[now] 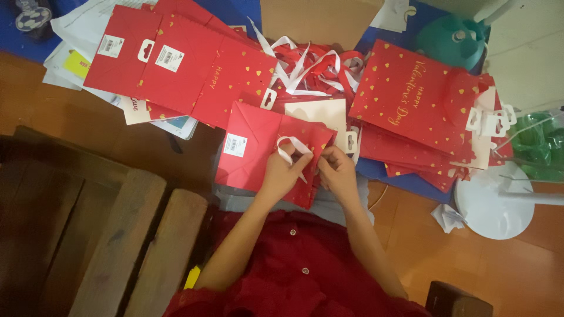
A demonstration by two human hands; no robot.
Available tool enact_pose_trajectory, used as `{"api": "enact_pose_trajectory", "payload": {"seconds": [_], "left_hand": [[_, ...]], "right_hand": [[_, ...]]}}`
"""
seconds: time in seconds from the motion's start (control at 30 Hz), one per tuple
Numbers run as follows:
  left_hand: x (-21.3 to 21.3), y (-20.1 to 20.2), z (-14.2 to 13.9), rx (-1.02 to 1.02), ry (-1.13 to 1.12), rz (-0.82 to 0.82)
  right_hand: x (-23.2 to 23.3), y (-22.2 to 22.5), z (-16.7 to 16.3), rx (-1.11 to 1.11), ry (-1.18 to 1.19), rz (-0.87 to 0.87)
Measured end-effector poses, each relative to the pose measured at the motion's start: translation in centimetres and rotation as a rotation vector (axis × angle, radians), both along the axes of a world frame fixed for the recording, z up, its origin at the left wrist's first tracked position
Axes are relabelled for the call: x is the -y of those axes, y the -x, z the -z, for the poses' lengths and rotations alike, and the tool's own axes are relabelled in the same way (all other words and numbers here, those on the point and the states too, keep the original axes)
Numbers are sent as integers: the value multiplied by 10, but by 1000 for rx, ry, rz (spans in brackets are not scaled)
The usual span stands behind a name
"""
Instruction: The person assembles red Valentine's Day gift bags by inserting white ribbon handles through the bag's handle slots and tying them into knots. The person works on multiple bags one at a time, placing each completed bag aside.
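Left hand [281,173] pinching white ribbon [292,147] loop; right hand [336,170] pinching edge of flat red paper bag [258,149] with gold hearts.

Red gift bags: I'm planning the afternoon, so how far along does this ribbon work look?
Partly through, it seems. The stack of red bags on the right looks finished, though their handles are hard to see. In hand: both the left hand and right hand have a grip on a white ribbon loop at the flat red bag in front. Left: the flat bags at upper left and the loose ribbon pile.
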State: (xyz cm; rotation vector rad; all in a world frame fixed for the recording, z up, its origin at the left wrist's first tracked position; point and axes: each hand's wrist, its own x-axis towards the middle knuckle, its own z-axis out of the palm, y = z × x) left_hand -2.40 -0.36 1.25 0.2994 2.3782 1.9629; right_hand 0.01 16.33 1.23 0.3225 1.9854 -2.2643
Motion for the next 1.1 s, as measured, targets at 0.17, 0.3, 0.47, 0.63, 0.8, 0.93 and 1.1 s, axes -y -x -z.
{"api": "enact_pose_trajectory", "payload": {"seconds": [0.17, 0.3, 0.47, 0.63, 0.8, 0.93, 1.1], "left_hand": [[-1, 4, 4, 133, 54, -54], [-1, 3, 1, 99, -71, -41], [0, 1, -2, 16, 48, -3], [-2, 3, 2, 6, 104, -42], [-1, 3, 1, 108, 57, -49], [-1, 4, -1, 29, 111, -34], [-1, 4, 0, 89, 138, -42]], "right_hand": [[2, 0, -1, 10, 25, 8], [1, 1, -2, 10, -58, 7], [1, 1, -1, 4, -70, 10], [1, -1, -1, -2, -13, 7], [3, 0, -1, 6, -12, 13], [2, 0, -1, -11, -6, 2], [1, 1, -2, -27, -44, -15]]}}
